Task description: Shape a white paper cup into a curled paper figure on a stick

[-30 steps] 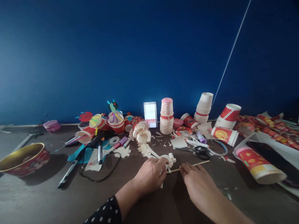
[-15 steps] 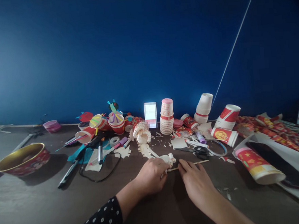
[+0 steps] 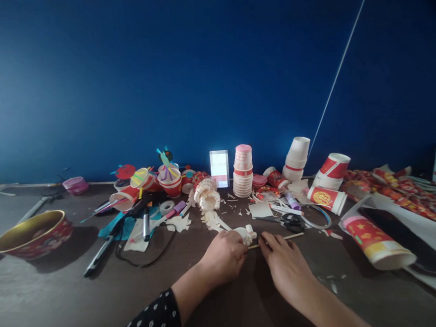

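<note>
In the middle of the table, my left hand (image 3: 224, 256) is closed at the near edge of a white cut-paper piece (image 3: 241, 231) with curled strips at its right end. What its fingertips grip is partly hidden. My right hand (image 3: 287, 268) lies to the right, fingers bent down over a thin pale stick (image 3: 295, 236). The stick passes under those fingers toward the paper piece, and its left end is close to my left hand. Just beyond the paper stands a bunch of frilled white paper curls (image 3: 208, 200).
Black scissors (image 3: 293, 222) lie beyond my right hand. Stacked paper cups (image 3: 243, 176) stand at the back. On the left are a gold-lined bowl (image 3: 31, 234), a marker (image 3: 146, 226) and a cutter knife (image 3: 101, 254). A red cup (image 3: 376, 242) lies beside a dark phone (image 3: 410, 242) on the right.
My left hand has turned slightly, its fingers curling more tightly by the paper piece. My right hand stays nearly in place on the stick, which has barely shifted.
</note>
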Tool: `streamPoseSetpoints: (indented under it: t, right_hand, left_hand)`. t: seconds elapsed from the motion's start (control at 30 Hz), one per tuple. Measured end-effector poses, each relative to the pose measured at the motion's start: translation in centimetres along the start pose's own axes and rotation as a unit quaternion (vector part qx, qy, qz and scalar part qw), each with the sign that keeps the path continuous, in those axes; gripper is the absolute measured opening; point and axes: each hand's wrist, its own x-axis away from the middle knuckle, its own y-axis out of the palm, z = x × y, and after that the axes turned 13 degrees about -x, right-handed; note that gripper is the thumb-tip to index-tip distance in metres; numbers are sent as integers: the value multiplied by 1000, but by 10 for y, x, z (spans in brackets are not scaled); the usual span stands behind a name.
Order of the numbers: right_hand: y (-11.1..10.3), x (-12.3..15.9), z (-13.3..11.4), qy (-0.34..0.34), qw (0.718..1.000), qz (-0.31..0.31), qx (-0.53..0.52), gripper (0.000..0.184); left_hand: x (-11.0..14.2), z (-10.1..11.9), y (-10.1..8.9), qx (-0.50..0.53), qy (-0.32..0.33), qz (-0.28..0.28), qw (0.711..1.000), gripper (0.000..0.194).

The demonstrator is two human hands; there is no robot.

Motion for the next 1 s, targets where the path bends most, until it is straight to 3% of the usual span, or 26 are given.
streamPoseSetpoints:
  t: [0.13, 0.27, 0.37, 0.7, 1.0]
  right_hand:
    - [-3, 2, 6, -10, 1000, 11, -27, 48]
    - [-7, 4, 8, -45, 994, 62, -80, 44]
    - [-6, 5, 6, -73, 990, 56, -108, 41]
    - [-3, 3, 1, -74, 994, 35, -78, 36]
    - [5, 1, 2, -85, 992, 59, -71, 33]
  left_hand:
    - [-1, 2, -1, -29, 5, -7, 1000, 15]
    - [-2, 5, -3, -37, -9, -25, 999, 13]
    - [-2, 5, -4, -27, -13, -30, 999, 10]
    - [0, 3, -1, 50, -75, -10, 996, 5]
    - [-7, 7, -1, 20, -91, -40, 995, 9]
